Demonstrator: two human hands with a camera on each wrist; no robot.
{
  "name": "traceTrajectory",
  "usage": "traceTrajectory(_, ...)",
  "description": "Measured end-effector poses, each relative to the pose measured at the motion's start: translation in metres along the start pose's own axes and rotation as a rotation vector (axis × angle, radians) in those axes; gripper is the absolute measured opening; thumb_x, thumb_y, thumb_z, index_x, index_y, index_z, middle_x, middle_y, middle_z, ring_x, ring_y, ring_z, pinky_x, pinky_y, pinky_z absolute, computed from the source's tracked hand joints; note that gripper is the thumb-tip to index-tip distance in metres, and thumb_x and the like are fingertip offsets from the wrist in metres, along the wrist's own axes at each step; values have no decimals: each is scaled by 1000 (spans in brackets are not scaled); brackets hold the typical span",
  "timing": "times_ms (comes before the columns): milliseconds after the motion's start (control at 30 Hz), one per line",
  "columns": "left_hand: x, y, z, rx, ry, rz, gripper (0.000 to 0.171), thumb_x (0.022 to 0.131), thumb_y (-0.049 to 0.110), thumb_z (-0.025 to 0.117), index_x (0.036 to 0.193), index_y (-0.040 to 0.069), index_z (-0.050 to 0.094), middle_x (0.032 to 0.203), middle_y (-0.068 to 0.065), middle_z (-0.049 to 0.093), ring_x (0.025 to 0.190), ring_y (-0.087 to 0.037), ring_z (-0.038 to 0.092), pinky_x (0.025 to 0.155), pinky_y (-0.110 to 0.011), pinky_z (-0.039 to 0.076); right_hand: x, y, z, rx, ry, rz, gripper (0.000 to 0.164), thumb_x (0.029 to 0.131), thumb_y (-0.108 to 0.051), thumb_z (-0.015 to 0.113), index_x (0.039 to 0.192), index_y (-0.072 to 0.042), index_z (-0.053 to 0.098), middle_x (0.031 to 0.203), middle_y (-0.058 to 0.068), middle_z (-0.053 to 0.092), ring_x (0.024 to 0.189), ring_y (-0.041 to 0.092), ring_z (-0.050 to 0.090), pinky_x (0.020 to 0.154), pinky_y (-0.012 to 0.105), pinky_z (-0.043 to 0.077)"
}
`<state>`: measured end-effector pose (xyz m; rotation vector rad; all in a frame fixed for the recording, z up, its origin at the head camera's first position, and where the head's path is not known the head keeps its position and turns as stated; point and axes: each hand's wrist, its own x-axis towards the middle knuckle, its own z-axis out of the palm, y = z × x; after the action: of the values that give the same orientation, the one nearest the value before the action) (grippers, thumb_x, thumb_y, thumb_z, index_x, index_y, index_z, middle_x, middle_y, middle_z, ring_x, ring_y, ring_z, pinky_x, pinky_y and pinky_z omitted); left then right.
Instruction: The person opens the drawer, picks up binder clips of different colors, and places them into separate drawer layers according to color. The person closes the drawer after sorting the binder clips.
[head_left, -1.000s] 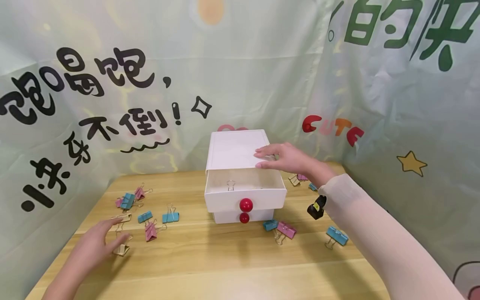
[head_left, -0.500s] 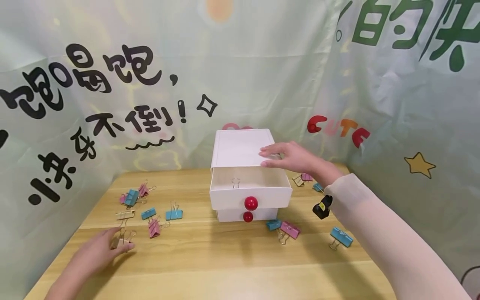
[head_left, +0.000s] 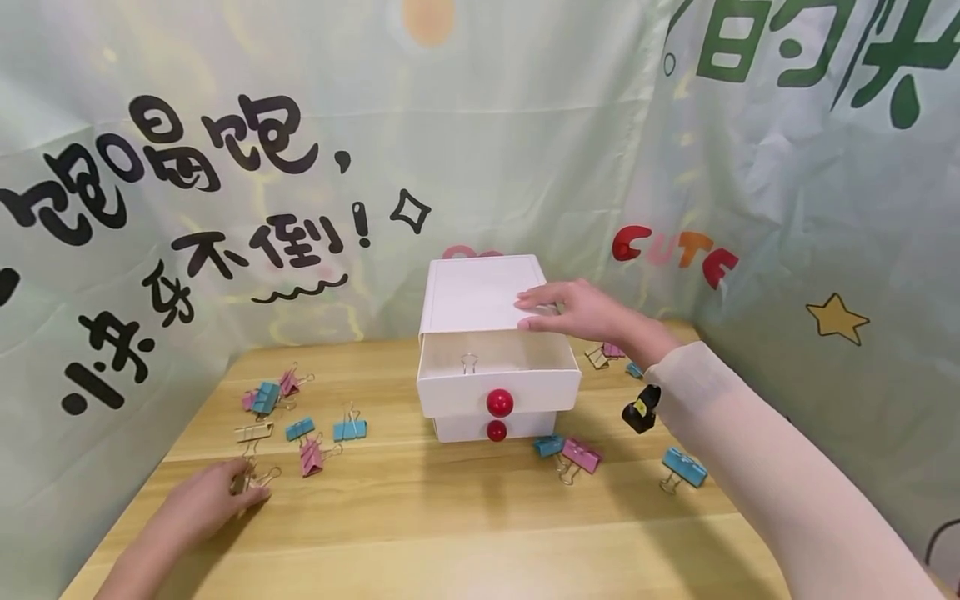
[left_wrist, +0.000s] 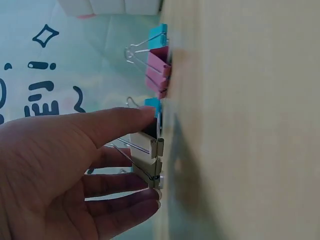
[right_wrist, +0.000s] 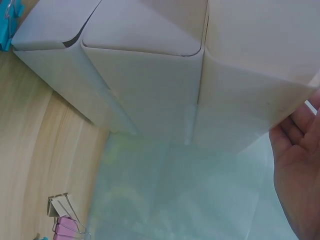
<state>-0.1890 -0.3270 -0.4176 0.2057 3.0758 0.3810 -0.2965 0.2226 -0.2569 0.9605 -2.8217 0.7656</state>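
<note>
A cream binder clip (left_wrist: 144, 159) sits between the thumb and fingers of the person's left hand (head_left: 197, 504), its wire handles slanting back toward the palm. The thumb lies along one end and the fingers curl about the other, gripping it low at the wooden table (head_left: 420, 537). Just beyond these fingertips lies a second cream clip (head_left: 253, 432); a pink clip (head_left: 311, 460) is nearby to their right. The table's left edge runs close beside the left wrist, and a wide stretch of wood extends rightward from the thumb.

Well to the right of those fingers stands a white box (head_left: 480, 292), its upper drawer (head_left: 450, 394) open toward the viewer with a wire loop (head_left: 468, 364) showing inside. The right hand (head_left: 581, 310) rests at the box top's right side, fingers extended and relaxed, palm down, the forearm slanting in from the lower right.

Beyond both hands' fingers hangs a pale backdrop (head_left: 525, 158). Above the left fingers its black lettering reads in part "喝饱" and "不倒!"; to the right of the right fingers, coloured letters spell "CUTE". Higher, green "的" precedes a character cut by the frame.
</note>
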Motion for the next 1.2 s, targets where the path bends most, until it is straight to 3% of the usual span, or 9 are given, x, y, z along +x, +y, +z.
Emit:
traceTrajectory(100,-1,0,-6,-45,-13,1,73,85,49,71,124,-11,56,97,-16,66,92,-41,62,79,-60,48,1,-1,0,-4,-4,1,60,87,-57,65,136,-21,61,144,-1,51,132,23,46,104,49,40)
traceTrajectory(267,0,3,-15,-68,40,20,77,84,43,74,130,-14,48,107,-27,63,95,-45,61,80,-61,48,3,-2,2,-3,6,-1,59,87,-56,66,135,-21,62,143,-1,52,133,23,45,105,50,38)
traceTrajectory(400,1,10,-24,-57,91,66,69,83,40,76,124,-11,55,102,-21,66,93,-41,63,78,-58,50,4,-2,1,-3,10,3,59,87,-56,67,134,-21,62,142,-1,53,132,23,46,105,51,38)
traceTrajectory(633,6,35,-46,-92,100,126,74,84,51,72,126,-8,58,107,-24,66,99,-43,63,82,-57,50,4,-3,0,1,15,8,59,87,-56,67,134,-22,62,142,-2,53,132,23,46,105,50,39)
traceTrajectory(767,9,54,-62,-84,144,162,73,85,55,68,127,-4,60,108,-23,67,99,-42,64,82,-57,50,1,-1,0,7,5,22,61,86,-59,66,135,-23,61,144,-1,51,133,24,44,104,52,39)
traceTrajectory(1200,16,94,-92,-125,210,248,64,91,51,65,131,3,60,116,-21,67,103,-37,65,87,-59,47,-1,2,3,30,9,15,61,86,-61,64,134,-23,62,144,-3,51,134,23,43,105,52,38)
